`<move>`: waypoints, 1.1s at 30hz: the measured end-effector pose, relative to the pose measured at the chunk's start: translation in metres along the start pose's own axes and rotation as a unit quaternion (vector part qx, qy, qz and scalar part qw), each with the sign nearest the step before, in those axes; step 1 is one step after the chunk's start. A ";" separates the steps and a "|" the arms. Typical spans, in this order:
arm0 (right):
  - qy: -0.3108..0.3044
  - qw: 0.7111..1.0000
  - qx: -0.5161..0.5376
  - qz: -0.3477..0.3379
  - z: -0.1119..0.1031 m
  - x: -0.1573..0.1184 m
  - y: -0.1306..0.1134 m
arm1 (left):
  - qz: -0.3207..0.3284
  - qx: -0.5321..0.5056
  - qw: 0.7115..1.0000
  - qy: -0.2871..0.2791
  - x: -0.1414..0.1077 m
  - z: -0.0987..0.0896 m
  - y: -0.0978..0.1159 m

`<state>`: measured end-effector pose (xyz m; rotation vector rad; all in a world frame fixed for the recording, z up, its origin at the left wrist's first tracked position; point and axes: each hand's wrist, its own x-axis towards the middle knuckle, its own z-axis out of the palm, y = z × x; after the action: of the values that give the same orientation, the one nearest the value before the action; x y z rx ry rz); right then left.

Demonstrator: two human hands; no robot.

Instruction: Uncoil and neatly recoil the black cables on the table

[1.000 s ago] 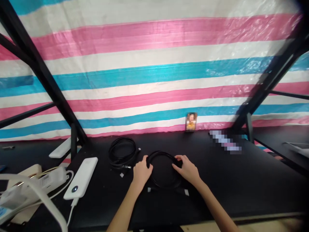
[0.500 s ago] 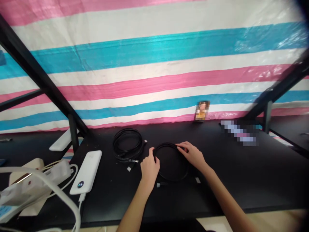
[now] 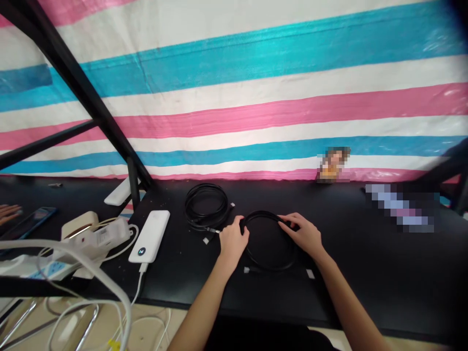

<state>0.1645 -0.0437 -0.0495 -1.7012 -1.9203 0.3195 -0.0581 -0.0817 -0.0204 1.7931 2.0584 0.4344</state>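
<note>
A coiled black cable (image 3: 269, 267) lies on the black tabletop (image 3: 365, 287), with two pale plugs at its near side. At the coil's upper left, my left hand (image 3: 234, 241) has its thumb and index finger closed around the cable. My right hand (image 3: 303, 235) pinches the coil's upper right, its other fingers bent. To the left of my left hand lies a second coiled black cable (image 3: 206, 225), whose plugs show at its right and near edges.
A white power bank (image 3: 149, 236) with a cable plugged in lies to the left, beside a cluttered power strip (image 3: 109, 237). Black frame bars (image 3: 82, 92) rise on that side. Another person's hand (image 3: 9, 213) is near a phone (image 3: 31, 222) at far left. A blurred flat item (image 3: 398, 207) lies right.
The view has turned a little left and down. My left index finger, raised before, has come down onto the cable with the thumb. My right hand stays on the coil.
</note>
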 end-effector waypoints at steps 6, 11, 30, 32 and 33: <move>0.022 0.999 -0.014 -0.030 0.005 -0.002 -0.006 | -0.007 -0.009 1.000 -0.001 0.003 0.001 0.000; 0.046 0.999 -0.007 -0.013 0.004 -0.004 -0.009 | -0.030 -0.007 0.999 0.010 0.005 0.001 0.001; 0.076 0.997 -0.003 -0.009 0.000 -0.012 -0.019 | 0.008 0.000 0.999 0.033 -0.001 0.006 0.000; 0.089 0.996 -0.011 -0.020 0.001 -0.012 -0.019 | 0.007 0.000 0.999 0.044 -0.002 0.006 0.001; 0.093 0.995 -0.014 -0.026 0.001 -0.012 -0.019 | 0.007 0.001 0.999 0.049 -0.002 0.007 0.001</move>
<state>0.1490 -0.0582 -0.0435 -1.6335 -1.8356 0.1107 -0.0542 -0.0835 -0.0260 1.8230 2.1130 0.5341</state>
